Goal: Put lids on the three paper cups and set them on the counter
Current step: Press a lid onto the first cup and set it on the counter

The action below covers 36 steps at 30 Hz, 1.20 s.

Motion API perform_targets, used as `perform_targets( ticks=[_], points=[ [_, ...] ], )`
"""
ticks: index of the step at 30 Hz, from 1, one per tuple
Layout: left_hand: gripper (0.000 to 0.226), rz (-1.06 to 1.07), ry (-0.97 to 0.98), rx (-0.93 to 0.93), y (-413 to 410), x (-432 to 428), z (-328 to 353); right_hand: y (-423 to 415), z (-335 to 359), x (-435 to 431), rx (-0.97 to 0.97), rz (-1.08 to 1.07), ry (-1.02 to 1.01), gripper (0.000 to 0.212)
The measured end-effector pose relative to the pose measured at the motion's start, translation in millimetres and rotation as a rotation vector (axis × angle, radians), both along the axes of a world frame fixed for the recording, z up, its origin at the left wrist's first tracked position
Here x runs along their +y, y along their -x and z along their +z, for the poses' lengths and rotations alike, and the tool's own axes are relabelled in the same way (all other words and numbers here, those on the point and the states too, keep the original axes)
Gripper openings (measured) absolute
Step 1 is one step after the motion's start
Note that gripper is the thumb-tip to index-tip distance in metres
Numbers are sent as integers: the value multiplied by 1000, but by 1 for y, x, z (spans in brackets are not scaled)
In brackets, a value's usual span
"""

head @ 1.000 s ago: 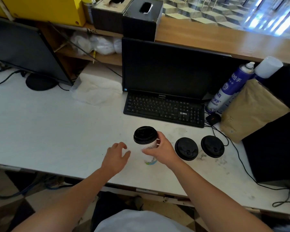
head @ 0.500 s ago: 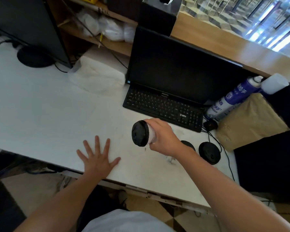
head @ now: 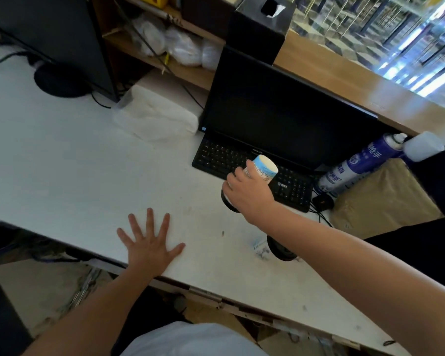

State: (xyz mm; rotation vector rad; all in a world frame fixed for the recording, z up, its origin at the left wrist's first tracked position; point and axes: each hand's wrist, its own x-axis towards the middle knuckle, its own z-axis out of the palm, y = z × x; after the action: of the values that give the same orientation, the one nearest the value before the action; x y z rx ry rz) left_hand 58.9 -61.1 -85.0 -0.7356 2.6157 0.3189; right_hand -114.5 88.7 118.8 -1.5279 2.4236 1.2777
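My right hand (head: 249,195) grips a white paper cup (head: 263,169) with blue print, held above the white desk (head: 62,176) in front of the keyboard. The cup is tipped over, its base pointing up and away, its black lid (head: 228,201) facing down toward me and mostly hidden by my fingers. My left hand (head: 149,245) lies flat on the desk near its front edge, fingers spread, holding nothing. Another black-lidded cup (head: 280,249) shows partly under my right forearm. The raised wooden counter (head: 344,75) runs behind the monitor.
A black monitor (head: 280,111) and keyboard (head: 224,158) stand just behind the cup. Blue spray cans (head: 357,163) and a brown paper bag (head: 380,199) sit at the right. A second monitor (head: 49,34) is at far left, a white tissue pack (head: 157,116) beside it.
My right hand lifted the lidded cup off the desk and tipped it over, base now upward. My left hand let go and flattened on the desk. The view tilted downward and left.
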Motion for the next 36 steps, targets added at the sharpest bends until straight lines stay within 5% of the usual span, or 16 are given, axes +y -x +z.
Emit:
perform_targets(
  ticks=[6,14,25,32,36],
  points=[
    [96,4,-7,5,-1,0,0,-4,-4,1,10,21,-13,74],
    [96,4,-34,-27,1,-2,2,7,56,14,-140,-104,324,79],
    [96,-30,-95,-178,11,-6,20,-10,31,47,-1065,-819,1200,79],
    [91,22,-251,-212,19,-25,47,-28,-24,47,-1432,-1019,1400,81],
    [79,98,-539,-54,33,-30,75,-30,-39,49,-1530,-1071,1413,79]
  ],
)
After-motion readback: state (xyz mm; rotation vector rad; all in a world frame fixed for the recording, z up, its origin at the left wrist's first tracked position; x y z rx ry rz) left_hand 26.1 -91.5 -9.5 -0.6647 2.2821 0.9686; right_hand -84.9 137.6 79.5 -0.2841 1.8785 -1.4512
